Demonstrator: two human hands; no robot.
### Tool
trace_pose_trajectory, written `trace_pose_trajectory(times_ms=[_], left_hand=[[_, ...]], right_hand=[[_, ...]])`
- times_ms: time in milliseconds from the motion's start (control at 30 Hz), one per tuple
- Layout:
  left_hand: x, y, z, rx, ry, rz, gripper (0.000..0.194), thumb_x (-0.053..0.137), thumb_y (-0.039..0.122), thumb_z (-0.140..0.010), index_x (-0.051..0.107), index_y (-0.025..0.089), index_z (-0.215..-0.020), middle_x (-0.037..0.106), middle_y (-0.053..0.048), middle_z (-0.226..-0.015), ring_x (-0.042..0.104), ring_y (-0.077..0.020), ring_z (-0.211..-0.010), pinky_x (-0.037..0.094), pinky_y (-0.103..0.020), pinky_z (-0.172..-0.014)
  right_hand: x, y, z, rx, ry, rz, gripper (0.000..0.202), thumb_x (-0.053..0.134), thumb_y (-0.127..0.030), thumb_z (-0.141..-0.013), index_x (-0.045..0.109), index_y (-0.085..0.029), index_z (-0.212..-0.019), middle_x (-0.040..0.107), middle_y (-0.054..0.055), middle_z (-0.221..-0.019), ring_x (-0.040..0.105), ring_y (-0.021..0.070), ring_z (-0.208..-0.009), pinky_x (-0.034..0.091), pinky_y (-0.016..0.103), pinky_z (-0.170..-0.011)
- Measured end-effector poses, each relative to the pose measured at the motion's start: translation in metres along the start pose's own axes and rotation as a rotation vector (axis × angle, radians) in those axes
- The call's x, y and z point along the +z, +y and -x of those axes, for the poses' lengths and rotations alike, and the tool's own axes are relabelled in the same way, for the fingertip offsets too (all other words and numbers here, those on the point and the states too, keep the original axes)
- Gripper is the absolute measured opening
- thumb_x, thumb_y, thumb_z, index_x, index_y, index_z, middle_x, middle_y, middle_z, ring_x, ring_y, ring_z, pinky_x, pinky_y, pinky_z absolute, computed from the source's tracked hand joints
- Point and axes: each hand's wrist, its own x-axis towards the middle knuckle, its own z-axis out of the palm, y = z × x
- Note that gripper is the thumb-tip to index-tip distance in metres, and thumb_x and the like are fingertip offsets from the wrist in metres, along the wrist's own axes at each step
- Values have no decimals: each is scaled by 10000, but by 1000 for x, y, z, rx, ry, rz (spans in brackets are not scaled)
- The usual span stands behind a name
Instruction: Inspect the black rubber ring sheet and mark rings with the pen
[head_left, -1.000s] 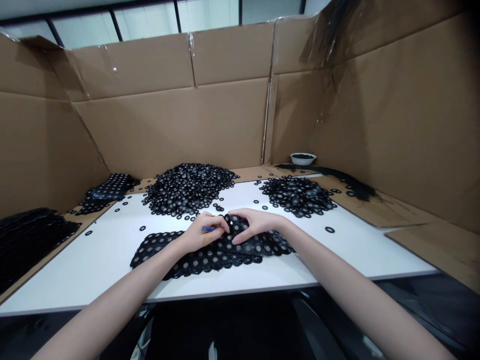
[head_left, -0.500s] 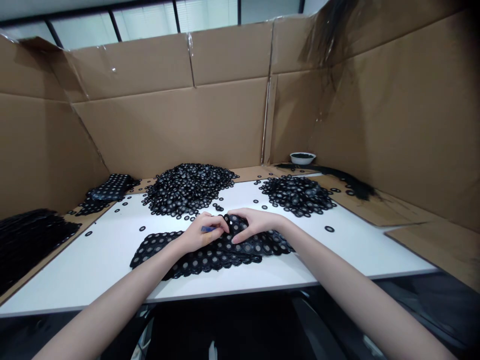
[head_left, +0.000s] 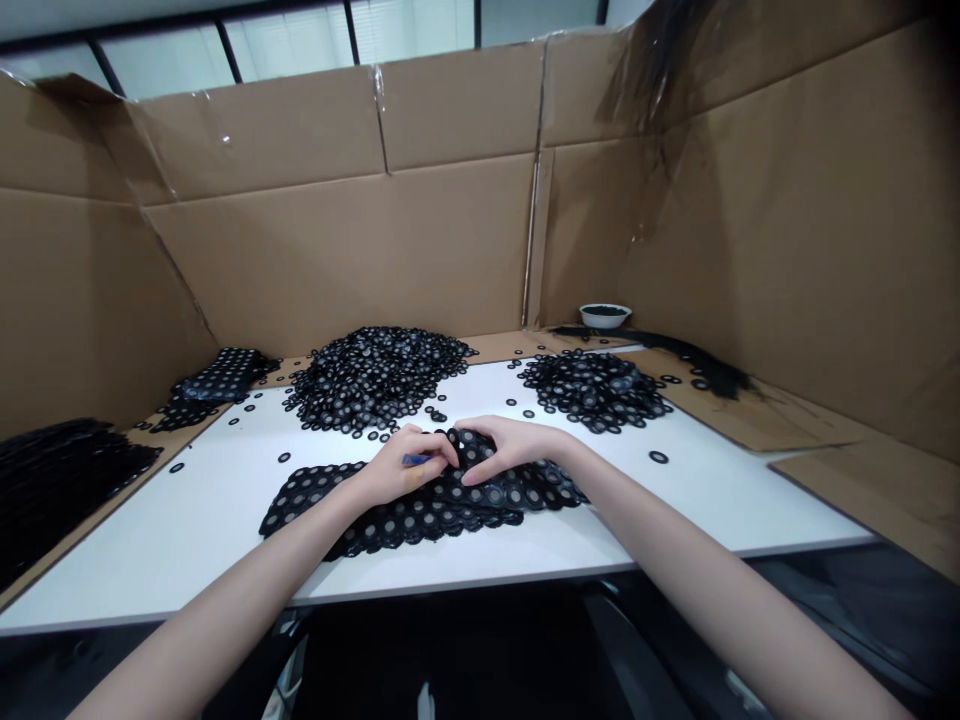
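A sheet of linked black rings (head_left: 420, 522) lies across the front of the white board, bunched up in the middle under both hands. My left hand (head_left: 397, 468) is closed in a pinch around a thin tool with a blue shaft (head_left: 417, 460); the tool's tip cannot be made out. Its fingertips meet the raised edge of the sheet. Curved over that same raised part, my right hand (head_left: 514, 445) grips the sheet between thumb and fingers. Some of the right fingers are hidden behind the rings.
Behind the hands rises a large heap of loose black rings (head_left: 379, 375), with a smaller heap (head_left: 596, 390) to its right. A white bowl (head_left: 604, 316) and a bundle of black strands (head_left: 690, 358) are at the back right. Dark stacked sheets (head_left: 64, 480) lie left. Cardboard walls (head_left: 337, 250) enclose the board.
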Motion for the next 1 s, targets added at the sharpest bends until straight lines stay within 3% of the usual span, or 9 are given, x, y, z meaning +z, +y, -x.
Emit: trace_pose_trajectory(times_ms=[1000], left_hand=[[-1, 2, -1, 7, -27, 5, 240, 428, 257, -857, 655, 179, -862, 618, 1, -746, 526, -132, -742, 374, -220, -747]], right_hand=[[1, 1, 0, -28, 7, 6, 490, 660, -471, -680, 559, -217, -1086, 599, 9, -1095, 550, 207, -961, 404, 262, -810]])
